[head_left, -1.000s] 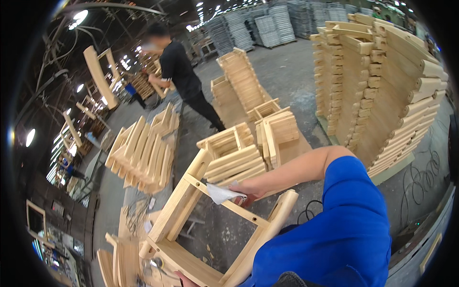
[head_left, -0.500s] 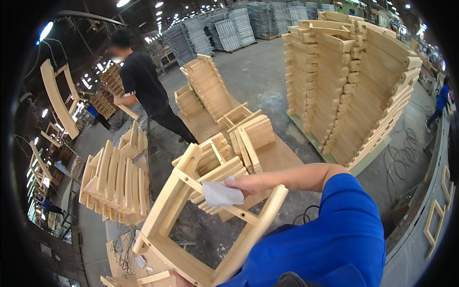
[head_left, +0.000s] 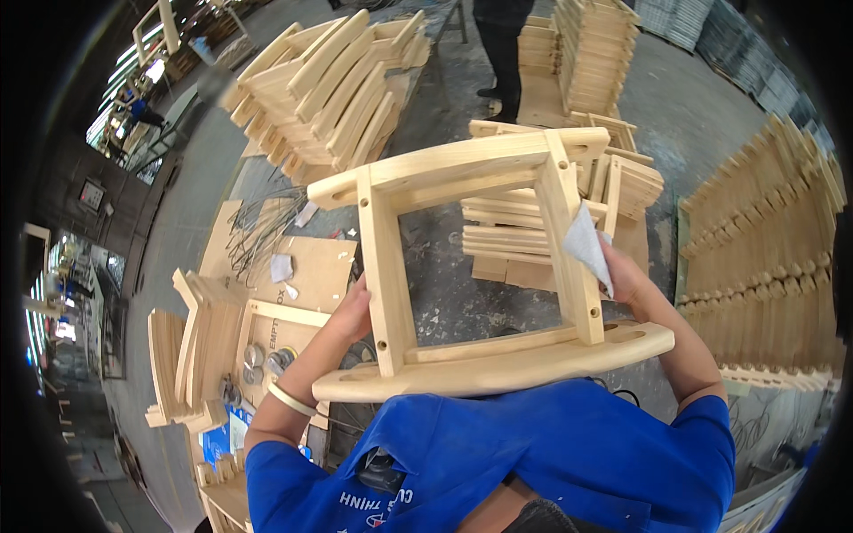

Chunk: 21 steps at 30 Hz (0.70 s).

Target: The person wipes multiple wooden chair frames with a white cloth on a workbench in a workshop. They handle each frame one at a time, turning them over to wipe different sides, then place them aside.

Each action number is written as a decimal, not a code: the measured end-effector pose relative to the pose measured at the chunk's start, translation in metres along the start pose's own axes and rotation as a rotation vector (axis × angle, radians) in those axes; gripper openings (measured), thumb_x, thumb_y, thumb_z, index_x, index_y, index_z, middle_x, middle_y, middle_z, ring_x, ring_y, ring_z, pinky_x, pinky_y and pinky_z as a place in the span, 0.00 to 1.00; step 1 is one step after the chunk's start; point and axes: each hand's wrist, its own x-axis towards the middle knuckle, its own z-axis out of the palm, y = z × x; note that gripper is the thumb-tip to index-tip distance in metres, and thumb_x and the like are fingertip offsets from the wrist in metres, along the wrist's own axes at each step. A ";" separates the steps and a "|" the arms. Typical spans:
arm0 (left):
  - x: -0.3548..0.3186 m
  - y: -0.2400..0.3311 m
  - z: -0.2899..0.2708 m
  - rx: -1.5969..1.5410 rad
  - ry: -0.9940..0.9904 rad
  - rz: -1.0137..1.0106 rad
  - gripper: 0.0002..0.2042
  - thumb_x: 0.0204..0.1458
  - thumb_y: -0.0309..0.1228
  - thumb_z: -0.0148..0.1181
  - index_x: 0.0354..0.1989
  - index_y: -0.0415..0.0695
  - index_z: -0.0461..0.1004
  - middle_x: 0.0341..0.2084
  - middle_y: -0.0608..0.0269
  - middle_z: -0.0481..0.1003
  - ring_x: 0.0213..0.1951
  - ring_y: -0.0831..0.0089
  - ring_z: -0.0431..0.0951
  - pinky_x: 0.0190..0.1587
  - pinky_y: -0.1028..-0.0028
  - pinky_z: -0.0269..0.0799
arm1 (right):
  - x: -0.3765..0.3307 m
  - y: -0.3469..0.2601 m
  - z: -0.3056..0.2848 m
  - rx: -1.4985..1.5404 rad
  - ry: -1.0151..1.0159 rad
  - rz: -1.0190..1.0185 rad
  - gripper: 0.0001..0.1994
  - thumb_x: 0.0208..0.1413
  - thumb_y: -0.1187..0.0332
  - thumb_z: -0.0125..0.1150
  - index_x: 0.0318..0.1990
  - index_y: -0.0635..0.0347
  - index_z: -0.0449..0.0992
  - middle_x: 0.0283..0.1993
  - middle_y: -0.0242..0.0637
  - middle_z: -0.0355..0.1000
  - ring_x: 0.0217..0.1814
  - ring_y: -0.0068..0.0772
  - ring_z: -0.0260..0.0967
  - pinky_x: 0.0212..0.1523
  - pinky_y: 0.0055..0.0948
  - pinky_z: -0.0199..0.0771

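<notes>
A pale wooden frame (head_left: 498, 364), with two curved rails joined by two straight crosspieces, is held up in front of my body. My left hand (head_left: 353, 311) is closed round its left crosspiece, with the fingers partly hidden behind the wood. At the opposite crosspiece, my right hand (head_left: 625, 274) grips a folded light grey sheet that looks like sandpaper (head_left: 585, 244). The sheet lies against the outer side of that crosspiece. Round bolt holes and long slots show in the frame's wood.
Stacked curved wooden parts (head_left: 333, 89) stand at the far left. More frames (head_left: 506, 226) are piled beyond the one I hold, and tall stacks (head_left: 764, 266) rise at right. Cardboard (head_left: 315, 266) with tangled wires (head_left: 262, 226) lies at left. A person's legs (head_left: 502, 53) show at the back.
My view has swung left and down. The wooden frame has turned and now sits squarely before me. My left hand has come into view on the left crosspiece; my right keeps the grey sheet.
</notes>
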 end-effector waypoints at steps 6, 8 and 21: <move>0.018 0.043 0.002 -0.023 0.066 0.031 0.54 0.35 0.66 0.62 0.65 0.44 0.47 0.50 0.64 0.65 0.52 0.69 0.66 0.53 0.64 0.66 | 0.056 -0.053 0.010 -0.275 -0.072 -0.053 0.24 0.66 0.51 0.33 0.61 0.56 0.59 0.42 0.32 0.71 0.34 0.22 0.70 0.28 0.22 0.72; 0.019 0.063 0.003 0.033 0.149 0.082 0.53 0.34 0.68 0.61 0.64 0.44 0.48 0.48 0.64 0.64 0.50 0.70 0.66 0.52 0.66 0.66 | 0.082 -0.075 0.014 -0.151 -0.211 0.008 0.23 0.66 0.51 0.33 0.61 0.54 0.59 0.38 0.30 0.71 0.28 0.20 0.68 0.23 0.19 0.68; -0.017 0.154 -0.045 -0.031 0.511 0.304 0.40 0.48 0.65 0.49 0.55 0.39 0.63 0.44 0.58 0.71 0.44 0.70 0.73 0.44 0.69 0.71 | 0.199 -0.163 0.163 -0.184 -0.325 -0.037 0.20 0.65 0.53 0.39 0.54 0.54 0.66 0.36 0.28 0.72 0.29 0.16 0.69 0.25 0.20 0.68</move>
